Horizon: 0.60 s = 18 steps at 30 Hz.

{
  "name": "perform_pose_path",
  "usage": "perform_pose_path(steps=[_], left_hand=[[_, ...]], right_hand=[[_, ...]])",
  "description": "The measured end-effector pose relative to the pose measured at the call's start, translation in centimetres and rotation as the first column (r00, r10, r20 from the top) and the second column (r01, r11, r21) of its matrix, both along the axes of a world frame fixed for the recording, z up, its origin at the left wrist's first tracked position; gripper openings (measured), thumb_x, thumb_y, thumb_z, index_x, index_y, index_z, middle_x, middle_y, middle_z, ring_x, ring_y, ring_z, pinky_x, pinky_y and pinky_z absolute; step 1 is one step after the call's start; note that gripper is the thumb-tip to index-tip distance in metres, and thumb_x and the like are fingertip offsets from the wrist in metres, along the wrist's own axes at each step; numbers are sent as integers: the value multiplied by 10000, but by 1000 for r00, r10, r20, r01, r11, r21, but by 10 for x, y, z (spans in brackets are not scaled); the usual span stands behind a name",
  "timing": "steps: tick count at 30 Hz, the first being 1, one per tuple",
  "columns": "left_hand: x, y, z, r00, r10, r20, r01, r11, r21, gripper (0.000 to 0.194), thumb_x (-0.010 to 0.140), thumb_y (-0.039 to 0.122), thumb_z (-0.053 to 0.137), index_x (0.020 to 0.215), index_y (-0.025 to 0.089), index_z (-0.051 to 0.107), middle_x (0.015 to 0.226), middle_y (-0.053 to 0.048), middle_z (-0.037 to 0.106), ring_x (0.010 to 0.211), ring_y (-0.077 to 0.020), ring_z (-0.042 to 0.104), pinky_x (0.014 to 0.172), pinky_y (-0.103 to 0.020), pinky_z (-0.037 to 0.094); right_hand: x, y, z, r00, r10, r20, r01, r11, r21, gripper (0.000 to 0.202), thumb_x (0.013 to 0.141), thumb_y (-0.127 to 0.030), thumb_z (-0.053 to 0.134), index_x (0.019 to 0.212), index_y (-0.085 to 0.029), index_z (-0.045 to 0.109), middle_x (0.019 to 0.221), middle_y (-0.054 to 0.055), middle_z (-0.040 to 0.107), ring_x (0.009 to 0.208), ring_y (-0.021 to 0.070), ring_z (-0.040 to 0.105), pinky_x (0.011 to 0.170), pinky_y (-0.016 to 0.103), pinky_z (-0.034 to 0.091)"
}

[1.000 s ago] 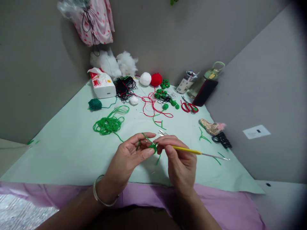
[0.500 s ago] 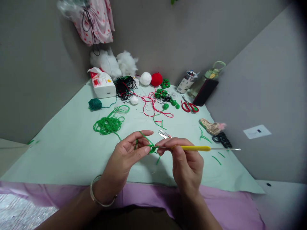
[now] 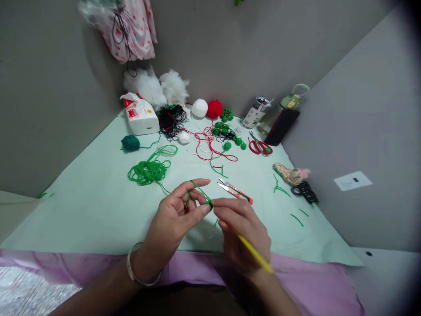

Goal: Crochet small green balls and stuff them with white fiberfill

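Note:
Between its thumb and fingers, my left hand (image 3: 177, 208) pinches a small green crochet piece (image 3: 209, 203). A strand of green yarn (image 3: 200, 189) runs taut from the raised index finger down to that piece. My right hand (image 3: 245, 228) grips a yellow-handled crochet hook (image 3: 255, 252), whose handle slants down to the right across the palm. The hook's tip is hidden at the fingertips, which meet the crochet piece. Beyond the right hand lie orange thread snips (image 3: 238, 192), blades pointing left. A loose pile of green yarn (image 3: 148, 171) rests to the left.
At the back stand a tissue pack (image 3: 141, 116), white stuffing (image 3: 174, 87), a white yarn ball (image 3: 199, 108) and a red yarn ball (image 3: 215, 109). Red-handled scissors (image 3: 259, 147), a phone (image 3: 282, 127) and a pen cup (image 3: 255, 114) are at the right. Red yarn (image 3: 207, 142) tangles mid-table.
My right hand has turned and dropped slightly, swinging the hook from nearly level to a steep slant toward me. The thread snips are now more exposed. My left hand stays almost in place.

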State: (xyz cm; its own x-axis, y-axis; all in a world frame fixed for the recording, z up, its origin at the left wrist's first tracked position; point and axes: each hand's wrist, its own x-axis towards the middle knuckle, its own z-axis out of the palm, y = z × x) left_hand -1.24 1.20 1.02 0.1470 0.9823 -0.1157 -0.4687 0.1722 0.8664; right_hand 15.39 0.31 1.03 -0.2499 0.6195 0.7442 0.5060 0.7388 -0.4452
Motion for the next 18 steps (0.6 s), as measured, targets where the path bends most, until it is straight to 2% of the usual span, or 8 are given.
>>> perform_pose_path(steps=[2,4,7,9,11,14,16,18], left_hand=[[0,0,3,993,-58,100,63,997,-52,464,844,297,868,1288,259,735,832,33,602,591,-50,417,536,-157,380],[-1,1,7,966,-132,220,165,977,-134,489,847,312,859,1309,232,718,792,47,569,506,-20,305,453,-151,289],[-3,4,15,943,-141,302,211,954,-212,409,855,245,839,1250,191,747,734,71,513,461,8,193,422,-142,225],[-4,5,17,953,-96,288,157,968,-197,349,859,205,827,1203,201,769,749,66,527,455,15,206,422,-141,231],[-3,5,16,966,-78,247,117,982,-146,310,847,214,842,1153,214,790,800,42,576,473,5,275,424,-143,251],[1,1,11,985,-72,155,83,994,-66,301,838,263,866,1132,232,806,864,12,620,535,-21,383,446,-147,299],[3,0,7,994,-39,105,44,998,-47,343,833,278,877,1167,256,799,905,11,630,551,-22,407,466,-150,321],[4,0,5,994,-17,111,25,998,-66,409,817,287,892,1211,268,783,893,23,621,534,-16,390,460,-153,313]], right_hand=[[-1,-3,-4,994,-77,83,75,997,31,442,936,-115,704,1318,-337,720,1123,73,779,1012,254,756,805,389,642],[-2,-4,-4,995,-81,59,79,996,28,466,939,-120,709,1343,-352,712,1150,77,764,1032,259,739,820,407,633],[-4,0,0,971,1,-241,-32,991,-128,304,1025,-154,579,1225,-295,759,994,61,757,878,215,707,784,401,600],[-6,4,5,879,23,-476,-155,959,-239,268,1052,-168,534,1108,-272,775,862,30,723,768,184,663,745,380,573],[-8,9,8,807,36,-589,-260,918,-300,243,1052,-185,552,1046,-269,780,865,27,721,786,180,663,714,357,561],[-11,11,8,829,52,-557,-278,902,-329,229,1037,-179,585,1049,-278,791,981,42,765,868,189,699,726,346,582],[-11,9,3,879,38,-476,-204,931,-303,265,1029,-143,584,1100,-296,788,1003,36,777,858,183,713,764,355,603],[-9,5,-3,945,15,-326,-95,968,-231,336,1008,-116,609,1214,-329,766,1051,38,774,890,191,730,791,365,618]])
